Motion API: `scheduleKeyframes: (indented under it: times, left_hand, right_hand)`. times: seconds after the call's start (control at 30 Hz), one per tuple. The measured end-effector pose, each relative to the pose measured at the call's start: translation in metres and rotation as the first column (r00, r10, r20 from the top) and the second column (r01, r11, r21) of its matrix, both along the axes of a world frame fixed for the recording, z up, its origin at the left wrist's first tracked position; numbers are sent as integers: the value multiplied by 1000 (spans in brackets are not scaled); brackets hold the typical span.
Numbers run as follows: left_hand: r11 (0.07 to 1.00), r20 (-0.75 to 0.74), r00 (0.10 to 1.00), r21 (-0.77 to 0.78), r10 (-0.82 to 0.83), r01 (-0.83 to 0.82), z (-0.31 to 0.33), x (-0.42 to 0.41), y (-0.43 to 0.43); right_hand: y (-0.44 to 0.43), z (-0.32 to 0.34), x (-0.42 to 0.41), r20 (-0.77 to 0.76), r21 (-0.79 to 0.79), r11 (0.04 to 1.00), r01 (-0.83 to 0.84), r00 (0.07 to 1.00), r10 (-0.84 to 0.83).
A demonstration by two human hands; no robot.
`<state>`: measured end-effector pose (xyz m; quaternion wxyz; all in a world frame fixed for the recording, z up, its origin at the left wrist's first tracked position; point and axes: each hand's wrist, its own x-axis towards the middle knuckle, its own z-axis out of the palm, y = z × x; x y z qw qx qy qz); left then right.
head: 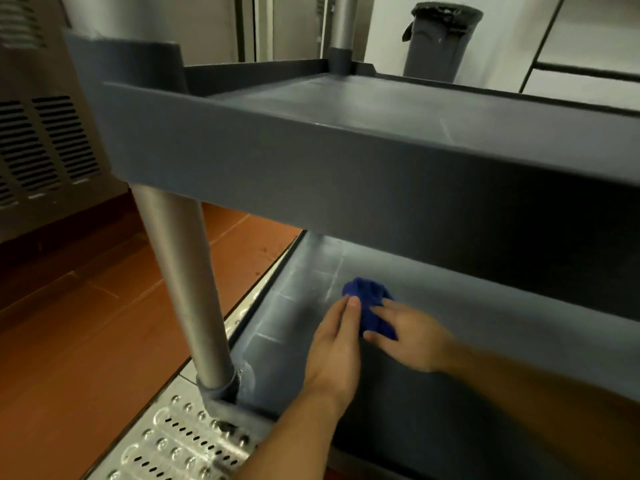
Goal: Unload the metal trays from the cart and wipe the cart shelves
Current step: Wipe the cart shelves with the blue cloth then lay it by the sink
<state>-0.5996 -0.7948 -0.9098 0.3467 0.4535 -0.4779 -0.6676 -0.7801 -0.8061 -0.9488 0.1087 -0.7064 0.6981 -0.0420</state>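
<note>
We look down into a grey cart [311, 161] that fills most of the frame. Its upper shelf [398, 105] runs across the upper half, bare, with faint pale scuffs. The lower shelf [502, 327] shows in the lower right, under the upper one, marked with a grid of light lines toward its left end.

Both hands meet at lower centre on the lower shelf. The left hand [337, 351] reaches in from the bottom edge, fingers nearly straight and together, its tips touching a bunched blue cloth [370, 299]. The right hand [412, 336] comes from the lower right, blurred; its fingers lie spread over the cloth's right side, seemingly pressing it down rather than gripping, though we cannot tell for sure. The cloth sits on the shelf between the two hands.

A metal post [183, 278] slants down the left of the frame to the cart's corner. Below it lies a perforated metal grate [180, 441], beside red floor tiles [86, 323]. A grey bin [440, 39] stands at the upper right.
</note>
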Motion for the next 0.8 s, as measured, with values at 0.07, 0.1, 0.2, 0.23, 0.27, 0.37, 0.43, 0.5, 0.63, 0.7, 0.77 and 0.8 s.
scheduleKeyframes:
  times: [0.07,0.1,0.2,0.23,0.27,0.37,0.43,0.5,0.63,0.7,0.77,0.8]
  left_hand:
    - [999,-7,1000,-16,31,-31,4,-3,3]
    - [999,-13,999,-25,46,-46,6,-3,5]
    - [992,9,997,-97,81,-80,10,0,12]
    - [990,20,996,-111,89,-86,12,2,15]
    - [989,38,995,-114,96,-91,14,6,18]
    - [988,90,990,-118,111,-100,20,17,24]
    - [988,118,989,-134,92,-76,23,23,27]
    - [989,139,988,-143,67,-47,26,30,30]
    - [986,187,982,-161,-4,35,27,41,33]
    - [985,197,980,-163,-29,62,27,45,34]
    - [982,211,976,-167,-53,90,27,48,35]
    - [980,219,973,-166,-71,109,26,49,35]
  right_hand:
    - [20,8,3,2,-19,997,-79,997,79]
    - [30,11,3,-10,-36,992,-122,993,121]
    - [57,21,-5,-214,-144,948,-284,944,251]
    - [64,24,-10,-257,-175,935,-309,931,260]
    - [71,28,-14,-263,-190,934,-302,932,248]
    - [83,35,-21,-212,-236,958,-164,971,114]
    - [88,35,-19,-158,-231,969,-89,986,53]
    - [89,26,-8,-154,-198,977,-82,987,52]
    - [83,0,19,-180,49,999,-4,984,13]
    - [75,-8,23,-170,75,997,28,985,-15]
    - [64,-12,23,-138,38,998,52,989,-46]
    - [61,-10,27,-136,12,998,67,989,-65]
